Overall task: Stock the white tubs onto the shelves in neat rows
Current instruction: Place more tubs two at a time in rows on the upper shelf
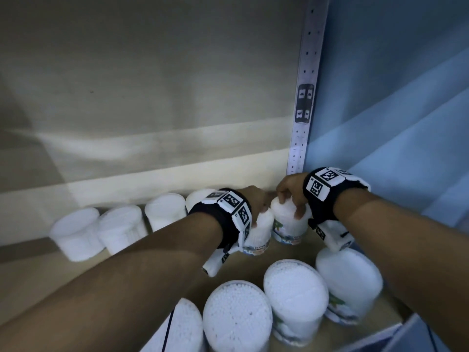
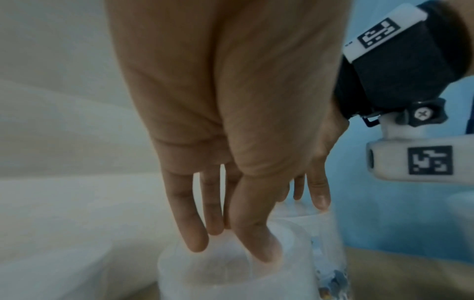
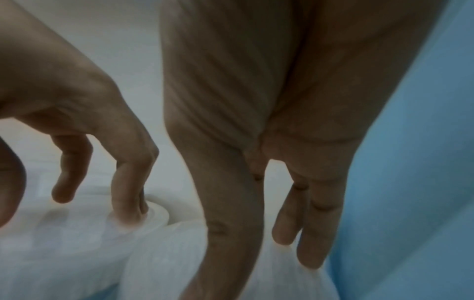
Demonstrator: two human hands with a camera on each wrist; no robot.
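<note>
Right hand atop white tub, printed base label

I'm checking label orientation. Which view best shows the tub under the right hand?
The head view: the tub shows whole, its label visible, right hand gripping its top. The right wrist view shows only its blurred white top; the left wrist view, a sliver.

Back row of tubs along the wall (left); front row nearer; shelf beneath.

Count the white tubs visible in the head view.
10. Four in the back row, one under each hand, four nearest the camera. Arms may hide more.
</note>
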